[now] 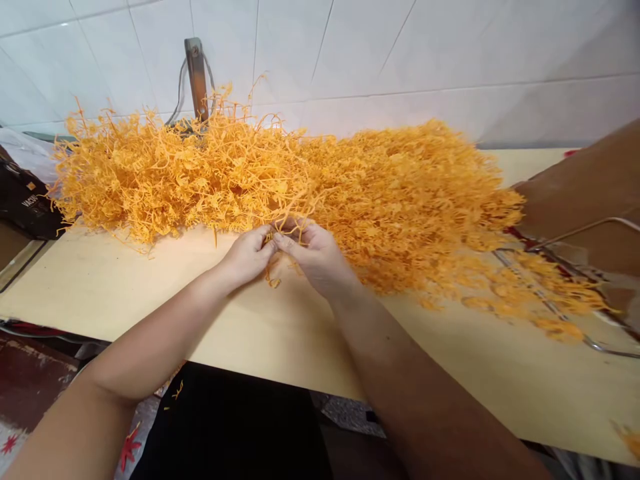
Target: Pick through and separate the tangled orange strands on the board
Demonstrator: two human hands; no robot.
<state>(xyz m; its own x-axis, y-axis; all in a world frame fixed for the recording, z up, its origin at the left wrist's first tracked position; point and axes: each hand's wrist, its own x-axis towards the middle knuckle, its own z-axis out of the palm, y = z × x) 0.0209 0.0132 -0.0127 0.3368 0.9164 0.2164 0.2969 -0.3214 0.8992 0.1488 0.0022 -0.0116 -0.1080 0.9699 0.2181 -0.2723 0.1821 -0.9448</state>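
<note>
A long heap of tangled orange strands (190, 177) lies across the back of the pale table (165, 280), with a denser mass (400, 193) on its right half. At the heap's front edge my left hand (251, 253) pinches thin orange strands between thumb and fingers. My right hand (317, 257) meets it from the right, closed on the same strands, its thumb close to the left fingertips. Loose curled ends (273, 283) hang below the two hands. The exact point of grip is partly hidden by the fingers.
White tiles rise behind the table. An upright metal bracket (197, 77) with a cable stands behind the heap. Brown cardboard (590, 193) and a bent metal rod (540, 293) are at the right. A black package (25, 200) sits at the far left.
</note>
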